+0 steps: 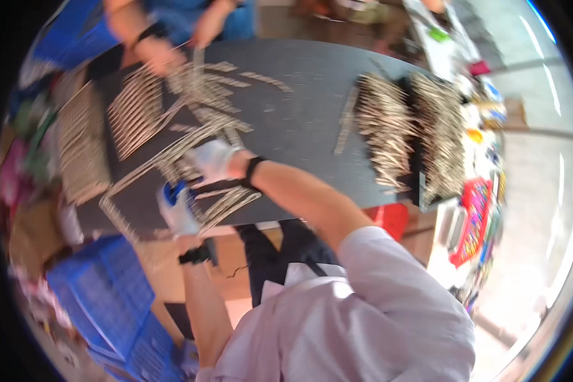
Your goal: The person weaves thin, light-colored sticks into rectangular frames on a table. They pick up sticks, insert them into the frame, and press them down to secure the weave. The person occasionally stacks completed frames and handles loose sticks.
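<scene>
My left hand (pixel 179 213), in a white glove, is at the table's near edge. Its fingers look curled round something with a blue part (pixel 172 193), too blurred to name. Just beyond it, my right hand (pixel 215 159), also gloved in white, reaches down over a loose pile of thin beige patterned strips (pixel 179 170). Motion smears its fingertips, so its grip is unclear. A dark band (pixel 219 186) stretches between my right wrist and the left hand. Longer strips (pixel 162 156) lie crosswise on the dark table (pixel 299 140) beside both hands.
Across the table, a person's hands (pixel 162 58) work over more strips. Rows of strips (pixel 83 143) lie at the left, with two thick stacks (pixel 385 130) (pixel 436 134) at the right. Blue crates (pixel 102 293) stand below the left edge; a red tray (pixel 471 219) is right.
</scene>
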Tool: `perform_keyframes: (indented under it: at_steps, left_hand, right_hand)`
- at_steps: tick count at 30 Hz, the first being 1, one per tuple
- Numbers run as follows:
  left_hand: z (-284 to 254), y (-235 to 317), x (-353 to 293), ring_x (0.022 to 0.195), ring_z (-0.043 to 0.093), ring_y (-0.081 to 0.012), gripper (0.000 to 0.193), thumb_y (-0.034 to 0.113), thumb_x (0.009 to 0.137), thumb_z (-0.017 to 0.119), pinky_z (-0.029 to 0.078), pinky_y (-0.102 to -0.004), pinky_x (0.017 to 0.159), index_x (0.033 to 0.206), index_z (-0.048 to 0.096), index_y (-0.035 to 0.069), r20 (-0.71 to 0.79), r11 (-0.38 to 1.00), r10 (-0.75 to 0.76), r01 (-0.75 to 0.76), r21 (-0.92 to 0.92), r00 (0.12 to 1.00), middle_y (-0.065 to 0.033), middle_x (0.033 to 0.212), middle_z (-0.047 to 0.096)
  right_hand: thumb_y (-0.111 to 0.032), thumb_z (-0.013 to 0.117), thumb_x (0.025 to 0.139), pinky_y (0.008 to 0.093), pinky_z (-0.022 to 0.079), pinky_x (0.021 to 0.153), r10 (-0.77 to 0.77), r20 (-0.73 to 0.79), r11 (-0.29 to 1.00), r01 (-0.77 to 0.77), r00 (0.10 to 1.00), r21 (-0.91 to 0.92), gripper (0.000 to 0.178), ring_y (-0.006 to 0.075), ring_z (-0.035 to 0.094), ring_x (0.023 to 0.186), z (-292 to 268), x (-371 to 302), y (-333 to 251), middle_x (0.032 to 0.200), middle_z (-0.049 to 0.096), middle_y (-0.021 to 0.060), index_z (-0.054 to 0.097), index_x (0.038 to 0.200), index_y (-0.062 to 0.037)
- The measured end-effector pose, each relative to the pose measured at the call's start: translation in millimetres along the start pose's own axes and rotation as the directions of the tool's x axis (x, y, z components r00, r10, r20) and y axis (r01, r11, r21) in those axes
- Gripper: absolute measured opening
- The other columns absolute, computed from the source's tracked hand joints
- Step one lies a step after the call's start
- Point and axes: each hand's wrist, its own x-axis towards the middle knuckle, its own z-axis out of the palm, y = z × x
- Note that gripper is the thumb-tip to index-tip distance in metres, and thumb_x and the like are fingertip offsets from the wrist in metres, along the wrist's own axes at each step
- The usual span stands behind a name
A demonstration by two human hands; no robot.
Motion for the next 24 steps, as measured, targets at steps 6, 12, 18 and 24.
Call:
perform_keyframes:
  at_steps: [6, 12, 18, 24]
  left_hand:
    - [9.6, 14.6, -4.4, 0.088, 0.058, -0.0146, 0.067, -0.008, 0.079, 0.065, 0.052, -0.0266, 0.072, 0.139, 0.039, 0.004, 0.142, 0.99, 0.008, -0.027, 0.137, 0.99, -0.01, 0.112, 0.057]
    - [7.9, -6.8, -4.9, 0.07, 0.058, -0.0106, 0.045, -0.005, 0.081, 0.065, 0.044, -0.0229, 0.055, 0.124, 0.051, 0.0, 0.113, 0.988, -0.038, 0.021, 0.155, 0.993, -0.0061, 0.097, 0.064]
    - [32.1, 9.4, -25.1, 0.061, 0.053, -0.0104, 0.032, -0.007, 0.082, 0.06, 0.042, -0.0236, 0.052, 0.113, 0.055, -0.001, 0.062, 0.996, -0.085, 0.082, 0.043, 0.994, -0.0045, 0.085, 0.06]
    - [39.4, 27.3, -40.7, 0.066, 0.056, -0.0127, 0.032, -0.005, 0.079, 0.064, 0.045, -0.0252, 0.057, 0.11, 0.058, -0.001, 0.082, 0.986, -0.129, 0.137, -0.092, 0.988, -0.0049, 0.086, 0.062]
  right_hand:
    - [-0.044, 0.075, 0.069, 0.0401, 0.05, 0.081, 0.035, 0.049, 0.999, -0.033, 0.998, -0.037, 0.093, 0.0346, 0.063, 0.095, -14.1, -24.8, 4.6, 0.099, 0.066, 0.0191, 0.035, 0.137, 0.0049]
    - [-0.043, 0.073, 0.07, 0.0386, 0.05, 0.083, 0.031, 0.118, 0.999, -0.027, 0.992, -0.041, 0.091, 0.0343, 0.063, 0.098, -27.1, -39.0, -2.9, 0.103, 0.066, 0.0185, 0.035, 0.137, 0.0056]
    - [-0.042, 0.074, 0.072, 0.0384, 0.049, 0.082, -0.001, 0.145, 0.994, 0.018, 0.989, -0.112, 0.09, 0.0337, 0.062, 0.099, -37.3, -48.1, -2.8, 0.106, 0.064, 0.0166, 0.033, 0.138, 0.0038]
    - [-0.048, 0.074, 0.069, 0.0431, 0.051, 0.076, -0.109, -0.054, 0.993, 0.111, 0.993, 0.034, 0.076, 0.0362, 0.063, 0.09, -37.3, -56.3, -3.2, 0.098, 0.064, 0.0189, 0.047, 0.123, -0.0021]
